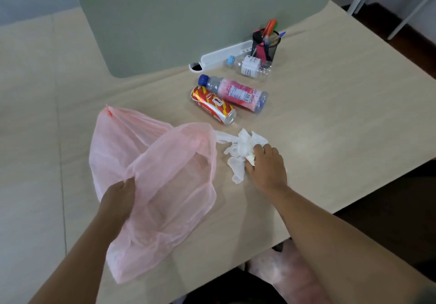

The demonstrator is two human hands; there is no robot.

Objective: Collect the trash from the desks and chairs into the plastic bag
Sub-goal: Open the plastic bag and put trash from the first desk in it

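Downward from the head camera, a pale desk [330, 114] filled the view, with a grey-green divider [177, 20] along its far edge. The left hand [119, 195] gripped the near rim of a thin pink bag [165, 174], fingers curled into the plastic. The bag lay slumped on the desk, its mouth gaping toward the right. Just beside that mouth lay a crumpled white tissue [243, 148]. The right hand [265, 165] rested on it, fingers curled over the wad, bunching it.

The step in hand looked to be gathering the tissue. A loose strip trailed toward the bag and another toward the near edge, so closing the fingers round the whole wad would have kept pieces from dropping. Lifting the rim with the left hand would have held the mouth wide for a short sweep across.

Beyond the tissue, well apart from both hands, a can [213, 105] and a pink bottle [236, 93] lay on their sides, touching. A clear bottle [250, 66] lay farther back, against a black mesh pen cup [265, 44].

The can was red, gold and white, with "Coca-Cola" in white script. The pink bottle carried a white nutrition panel and a barcode, its words too small to read. The clear bottle's white label was likewise unreadable.
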